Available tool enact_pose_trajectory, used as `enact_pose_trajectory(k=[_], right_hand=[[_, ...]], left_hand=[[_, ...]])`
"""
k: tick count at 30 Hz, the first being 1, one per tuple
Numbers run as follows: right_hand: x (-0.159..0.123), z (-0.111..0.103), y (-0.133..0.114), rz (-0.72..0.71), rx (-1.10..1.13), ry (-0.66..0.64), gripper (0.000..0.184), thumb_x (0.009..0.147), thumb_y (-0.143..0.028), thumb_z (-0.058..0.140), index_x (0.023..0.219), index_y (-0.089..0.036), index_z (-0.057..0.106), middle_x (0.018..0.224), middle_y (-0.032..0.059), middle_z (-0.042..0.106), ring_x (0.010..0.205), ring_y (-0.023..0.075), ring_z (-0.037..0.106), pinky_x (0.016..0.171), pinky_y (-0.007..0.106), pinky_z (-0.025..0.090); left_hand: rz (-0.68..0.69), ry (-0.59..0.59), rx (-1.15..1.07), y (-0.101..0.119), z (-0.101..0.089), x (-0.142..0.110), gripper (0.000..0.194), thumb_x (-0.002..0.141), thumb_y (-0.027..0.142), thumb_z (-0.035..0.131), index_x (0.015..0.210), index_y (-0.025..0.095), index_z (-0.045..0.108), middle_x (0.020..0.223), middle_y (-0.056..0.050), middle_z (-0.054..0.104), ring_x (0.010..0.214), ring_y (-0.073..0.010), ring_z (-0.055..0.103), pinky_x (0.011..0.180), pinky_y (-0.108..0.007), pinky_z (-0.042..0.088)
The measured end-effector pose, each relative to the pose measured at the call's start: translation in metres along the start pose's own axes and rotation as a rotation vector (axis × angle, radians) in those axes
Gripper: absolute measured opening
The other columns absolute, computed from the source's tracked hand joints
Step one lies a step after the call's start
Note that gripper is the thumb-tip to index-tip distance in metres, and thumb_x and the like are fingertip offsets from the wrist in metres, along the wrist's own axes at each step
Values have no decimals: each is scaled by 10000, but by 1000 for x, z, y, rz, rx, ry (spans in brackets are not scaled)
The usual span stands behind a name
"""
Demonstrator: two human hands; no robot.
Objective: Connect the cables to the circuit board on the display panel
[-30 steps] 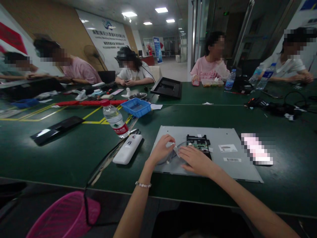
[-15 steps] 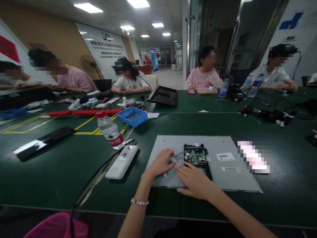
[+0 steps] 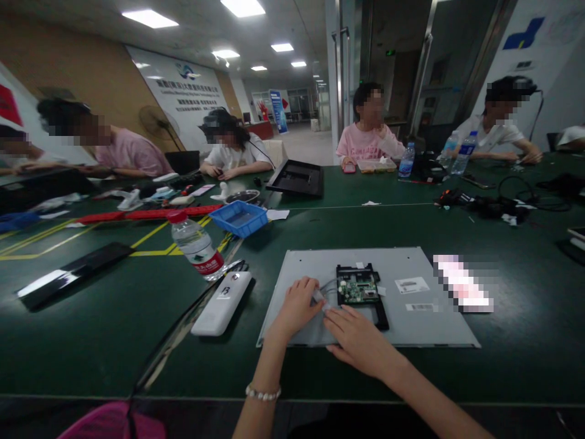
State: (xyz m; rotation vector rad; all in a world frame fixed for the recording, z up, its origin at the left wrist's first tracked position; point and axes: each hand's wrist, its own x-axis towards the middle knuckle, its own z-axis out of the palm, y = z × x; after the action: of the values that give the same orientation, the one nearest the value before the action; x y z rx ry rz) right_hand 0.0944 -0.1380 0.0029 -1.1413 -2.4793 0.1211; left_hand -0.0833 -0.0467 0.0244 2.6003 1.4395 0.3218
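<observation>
A grey metal display panel point(image 3: 425, 329) lies flat on the table. On it sits a black frame point(image 3: 381, 317) with a green circuit board point(image 3: 360, 289), from which thin grey cables run left. My left hand point(image 3: 299, 308) is closed over the panel's left part, its fingertips on a whitish translucent strip point(image 3: 319, 297) that looks like tape. From the right, the fingertips of my right hand point(image 3: 359, 335) close on the strip's near end, just below the board. My fingers partly hide the strip, so its full shape cannot be made out.
Left of the panel are a white power bank point(image 3: 222, 305), a water bottle point(image 3: 198, 247) and a blue tray point(image 3: 240, 218). A blurred-out phone point(image 3: 462, 283) lies to the right. A black casing point(image 3: 296, 178) stands farther back. Several people sit across the green table point(image 3: 411, 219).
The whole view has shifted slightly. Both hands stay at the whitish strip with little visible movement; the panel and board keep their places.
</observation>
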Motion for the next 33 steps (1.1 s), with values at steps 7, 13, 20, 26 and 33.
enact_pose_trajectory(k=[7,13,20,26,33], right_hand=[[-5,1,-1,30,-1,49,410,871,-292,531,1220,-79,527,1275,157,559,1208,235,490,1068,376,352],[-5,1,-2,48,24,58,434,853,-283,552,1238,-89,510,1282,153,550,1210,241,484,1074,385,348],[-9,4,-6,99,48,75,456,834,-268,569,1253,-102,499,1306,147,530,1197,254,493,1049,403,386],[-11,4,-9,122,73,82,453,822,-252,585,1247,-117,505,1310,142,526,1211,258,482,1046,407,393],[-27,-15,-7,126,162,88,452,854,-243,537,1295,-159,482,1333,117,515,1232,242,468,1041,425,405]], left_hand=[[-122,69,220,28,4,-7,240,875,253,474,1104,196,515,1095,-104,546,1011,-272,508,816,-387,398],[-130,153,253,45,16,-22,342,871,147,416,1202,177,498,1221,-123,559,1144,-270,498,1002,-442,315],[-213,148,159,46,26,-30,385,884,127,371,1254,171,470,1319,-127,523,1219,-255,482,1021,-455,328],[-239,167,146,48,22,-25,353,886,156,400,1229,150,483,1306,-148,529,1221,-265,481,1004,-453,355],[-224,273,53,46,22,-27,352,864,161,458,1214,171,493,1335,-142,494,1214,-277,477,1005,-467,366]])
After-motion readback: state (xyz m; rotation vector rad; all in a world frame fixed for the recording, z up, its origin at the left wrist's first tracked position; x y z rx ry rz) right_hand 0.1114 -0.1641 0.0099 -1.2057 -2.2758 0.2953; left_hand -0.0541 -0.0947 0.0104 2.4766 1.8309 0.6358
